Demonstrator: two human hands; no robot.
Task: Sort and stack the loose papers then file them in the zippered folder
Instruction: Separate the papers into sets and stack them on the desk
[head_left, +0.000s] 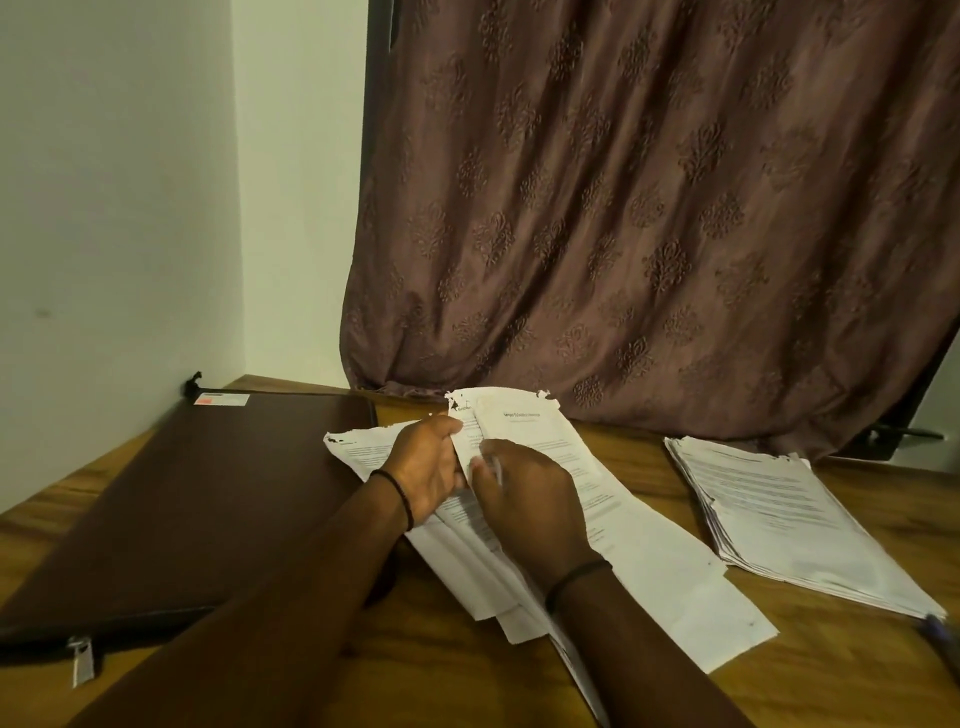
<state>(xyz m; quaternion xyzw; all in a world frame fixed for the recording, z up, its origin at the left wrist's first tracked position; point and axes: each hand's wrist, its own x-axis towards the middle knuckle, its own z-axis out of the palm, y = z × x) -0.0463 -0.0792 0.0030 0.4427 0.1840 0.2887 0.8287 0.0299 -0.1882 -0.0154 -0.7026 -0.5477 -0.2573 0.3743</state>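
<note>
The left hand (426, 467) is gripping the crumpled, torn-edged loose white printed papers (649, 551), and the right hand (524, 493) is pinching one sheet's edge. A ragged stack of white sheets (779, 509) is lying at 3 o'clock. A flat, smooth brown leather zippered folder (182, 493) is resting at 9 o'clock on the grained wooden bench (831, 665).

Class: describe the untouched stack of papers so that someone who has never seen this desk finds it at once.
Find the wooden table below the brown curtain. On its right side lies the stack, thick and fairly even. Unlike the loose sheets in the middle, held by the left hand and right hand, it lies untouched.
</note>
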